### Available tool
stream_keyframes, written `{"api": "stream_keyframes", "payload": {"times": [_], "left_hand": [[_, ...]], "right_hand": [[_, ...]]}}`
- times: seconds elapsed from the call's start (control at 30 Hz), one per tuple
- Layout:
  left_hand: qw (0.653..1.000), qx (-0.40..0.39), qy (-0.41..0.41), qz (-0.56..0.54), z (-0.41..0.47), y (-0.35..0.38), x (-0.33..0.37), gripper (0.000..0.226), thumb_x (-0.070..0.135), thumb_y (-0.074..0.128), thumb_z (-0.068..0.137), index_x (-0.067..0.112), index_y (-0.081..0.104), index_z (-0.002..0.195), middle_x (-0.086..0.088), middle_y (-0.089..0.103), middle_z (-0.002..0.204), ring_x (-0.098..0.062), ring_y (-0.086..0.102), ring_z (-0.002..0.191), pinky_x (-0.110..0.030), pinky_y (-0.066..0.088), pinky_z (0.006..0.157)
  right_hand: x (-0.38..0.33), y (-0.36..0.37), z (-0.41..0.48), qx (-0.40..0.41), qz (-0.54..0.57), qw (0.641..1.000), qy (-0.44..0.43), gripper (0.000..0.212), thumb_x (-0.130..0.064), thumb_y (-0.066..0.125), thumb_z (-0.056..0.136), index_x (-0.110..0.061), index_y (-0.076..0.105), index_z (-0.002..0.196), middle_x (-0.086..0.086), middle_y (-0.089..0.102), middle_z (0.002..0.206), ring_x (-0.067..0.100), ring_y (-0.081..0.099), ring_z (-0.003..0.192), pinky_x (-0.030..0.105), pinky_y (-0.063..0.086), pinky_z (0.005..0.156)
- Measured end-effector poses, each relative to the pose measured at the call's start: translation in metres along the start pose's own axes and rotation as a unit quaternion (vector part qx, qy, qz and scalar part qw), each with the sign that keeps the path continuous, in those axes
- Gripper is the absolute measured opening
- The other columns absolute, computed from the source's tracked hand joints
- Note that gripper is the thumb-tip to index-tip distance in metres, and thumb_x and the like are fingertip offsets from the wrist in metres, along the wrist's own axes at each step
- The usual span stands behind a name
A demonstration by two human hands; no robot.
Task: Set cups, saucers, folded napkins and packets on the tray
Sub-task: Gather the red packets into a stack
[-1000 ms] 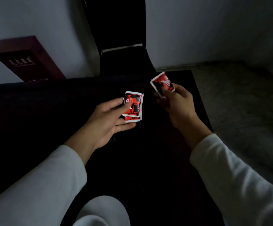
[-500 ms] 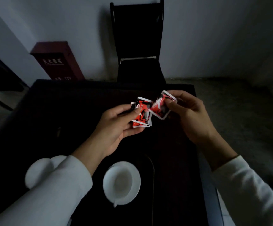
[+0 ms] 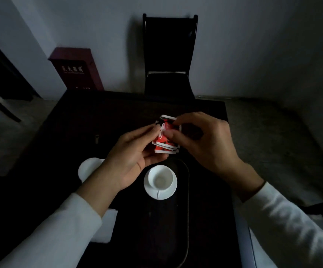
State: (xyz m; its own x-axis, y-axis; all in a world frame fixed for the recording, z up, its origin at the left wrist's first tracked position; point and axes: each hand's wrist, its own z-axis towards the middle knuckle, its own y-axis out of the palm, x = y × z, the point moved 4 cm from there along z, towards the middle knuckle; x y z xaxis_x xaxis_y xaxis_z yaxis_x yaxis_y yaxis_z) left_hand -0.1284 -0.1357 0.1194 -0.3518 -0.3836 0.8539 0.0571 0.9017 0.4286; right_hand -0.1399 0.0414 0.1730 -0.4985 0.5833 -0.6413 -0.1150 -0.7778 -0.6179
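Both hands hold a small stack of red, black and white packets (image 3: 165, 139) above the far end of a dark oval tray (image 3: 184, 200). My left hand (image 3: 131, 161) cups the stack from below and left. My right hand (image 3: 205, 142) pinches the top packet from the right. On the tray stands a white cup on a white saucer (image 3: 160, 182). A second white cup and saucer (image 3: 88, 168) shows at the left, partly hidden by my left wrist. A folded white napkin (image 3: 106, 227) lies under my left sleeve.
The dark table (image 3: 99, 117) fills the middle of the view. A black chair (image 3: 168, 55) stands behind its far edge against the wall. A dark red box (image 3: 75, 68) with white lettering stands at the back left. Grey floor lies to the right.
My right hand brought its single packet onto the stack in my left hand. My head tilted down, so the tray, both cups and the napkin came into view.
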Motion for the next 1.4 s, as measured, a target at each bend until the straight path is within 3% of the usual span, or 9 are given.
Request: {"api": "stream_keyframes", "payload": {"times": [0.17,0.3,0.43,0.6,0.7,0.8,0.97,1.23,1.4], "left_hand": [[1.0,-0.014,0.018,-0.018,-0.039,-0.005,0.013,0.019,0.033,0.066,0.088,0.024,0.081,0.095,-0.003,0.079,0.092,-0.016,0.076,0.082,-0.03,0.06,0.068],[0.997,-0.025,0.013,-0.066,-0.066,-0.001,0.008,0.031,0.035,0.06,0.096,0.016,0.075,0.115,-0.014,0.075,0.116,-0.025,0.072,0.104,-0.041,0.059,0.091],[0.994,-0.055,0.0,-0.096,-0.096,-0.004,-0.006,0.036,0.033,0.057,0.1,0.013,0.067,0.129,-0.015,0.069,0.126,-0.03,0.065,0.116,-0.044,0.053,0.1],[0.99,-0.059,-0.018,-0.123,-0.123,-0.003,-0.036,0.043,0.036,0.055,0.102,0.013,0.059,0.138,-0.015,0.062,0.138,-0.027,0.061,0.125,-0.034,0.055,0.092],[0.989,-0.036,-0.042,-0.14,-0.135,-0.003,-0.06,0.046,0.037,0.057,0.101,0.012,0.056,0.14,-0.018,0.06,0.14,-0.03,0.061,0.126,-0.04,0.054,0.096],[0.984,-0.001,-0.051,-0.173,-0.146,-0.001,-0.086,0.044,0.033,0.062,0.098,0.009,0.06,0.135,-0.02,0.063,0.134,-0.027,0.068,0.114,-0.039,0.058,0.087],[0.977,0.023,-0.065,-0.203,-0.158,-0.001,-0.125,0.053,0.034,0.068,0.091,0.003,0.06,0.134,-0.023,0.064,0.132,-0.03,0.068,0.114,-0.038,0.06,0.078],[0.958,0.086,-0.142,-0.234,-0.174,-0.019,-0.197,0.03,0.027,0.064,0.093,0.01,0.075,0.115,-0.022,0.072,0.12,-0.032,0.073,0.105,-0.042,0.061,0.077],[0.942,0.149,-0.179,-0.243,-0.174,-0.029,-0.229,0.047,0.031,0.069,0.085,0.006,0.066,0.126,-0.025,0.068,0.128,-0.032,0.072,0.106,-0.038,0.062,0.076]], "right_hand": [[-0.045,-0.01,-0.008,-0.094,-0.023,0.993,-0.062,0.065,-0.055,0.085,0.069,-0.012,0.073,0.116,0.0,0.074,0.118,0.009,0.071,0.105,0.028,0.058,0.089],[-0.067,-0.009,-0.021,-0.102,-0.039,0.992,-0.056,0.069,-0.058,0.082,0.068,-0.013,0.071,0.12,-0.003,0.075,0.115,0.005,0.072,0.1,0.02,0.058,0.087],[-0.079,-0.005,-0.044,-0.119,-0.012,0.992,-0.033,0.068,-0.054,0.084,0.067,-0.015,0.069,0.121,-0.005,0.073,0.117,0.002,0.07,0.102,0.019,0.057,0.088],[-0.088,0.007,-0.081,-0.165,0.039,0.985,-0.01,0.063,-0.05,0.088,0.069,-0.022,0.07,0.122,-0.013,0.068,0.13,-0.001,0.064,0.118,0.03,0.056,0.097],[-0.086,0.012,-0.101,-0.177,0.022,0.984,0.011,0.059,-0.052,0.086,0.069,-0.02,0.071,0.116,-0.012,0.072,0.115,0.001,0.07,0.103,0.029,0.059,0.086],[-0.077,0.016,-0.123,-0.181,0.008,0.983,0.035,0.059,-0.052,0.089,0.067,-0.017,0.072,0.111,-0.007,0.074,0.103,0.007,0.072,0.088,0.032,0.06,0.075],[-0.058,0.028,-0.16,-0.221,0.026,0.974,0.045,0.064,-0.054,0.087,0.07,-0.022,0.067,0.121,-0.009,0.073,0.108,0.005,0.07,0.095,0.029,0.057,0.081],[-0.022,0.065,-0.215,-0.277,0.059,0.954,0.096,0.057,-0.052,0.089,0.067,-0.025,0.064,0.109,-0.009,0.069,0.101,0.005,0.069,0.083,0.029,0.057,0.074],[-0.004,0.086,-0.234,-0.328,0.037,0.937,0.113,0.053,-0.058,0.084,0.064,-0.029,0.062,0.104,-0.007,0.072,0.099,0.006,0.069,0.082,0.026,0.057,0.075]]}}
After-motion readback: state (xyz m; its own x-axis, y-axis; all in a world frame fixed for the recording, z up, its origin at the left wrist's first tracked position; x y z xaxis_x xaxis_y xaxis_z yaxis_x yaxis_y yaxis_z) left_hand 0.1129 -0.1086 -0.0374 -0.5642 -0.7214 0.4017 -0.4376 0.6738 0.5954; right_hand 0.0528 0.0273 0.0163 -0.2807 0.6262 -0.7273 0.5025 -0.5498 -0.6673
